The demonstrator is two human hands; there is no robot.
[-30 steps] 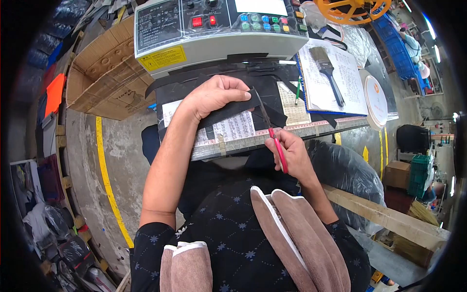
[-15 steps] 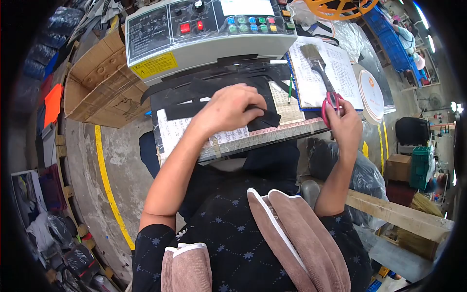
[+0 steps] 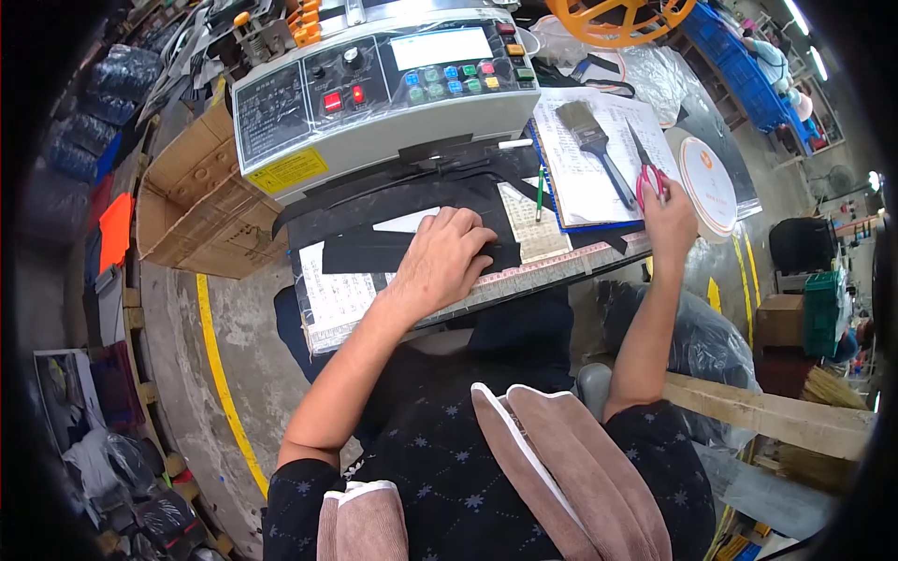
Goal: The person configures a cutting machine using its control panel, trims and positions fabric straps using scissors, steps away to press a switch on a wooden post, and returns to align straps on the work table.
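Note:
My left hand [image 3: 441,257] rests on a black fabric strip [image 3: 365,254] lying across the worktop, its fingers bent and closed over the strip near the right end. Beneath the strip are sheets of handwritten paper [image 3: 323,297]. A measuring tape [image 3: 533,266] runs along the front edge. In my right hand [image 3: 672,222] is a pair of scissors [image 3: 649,178] with pink handles, blades pointing away over an open notebook [image 3: 561,154]. Beside them on the notebook lies a flat brush [image 3: 599,145]. A small black scrap [image 3: 613,245] sits by the tape, left of my right hand.
A control machine [image 3: 383,103] with buttons and a screen stands behind the worktop. Near the notebook are a green pencil [image 3: 540,194] and a round white-labelled reel [image 3: 707,184]. An open cardboard box [image 3: 201,201] is at left, and an orange reel [image 3: 622,19] at the back.
My left hand has flattened down onto the strip, which now lies straighter. My right hand has moved the scissors farther onto the notebook, apart from the brush. The view has shifted slightly.

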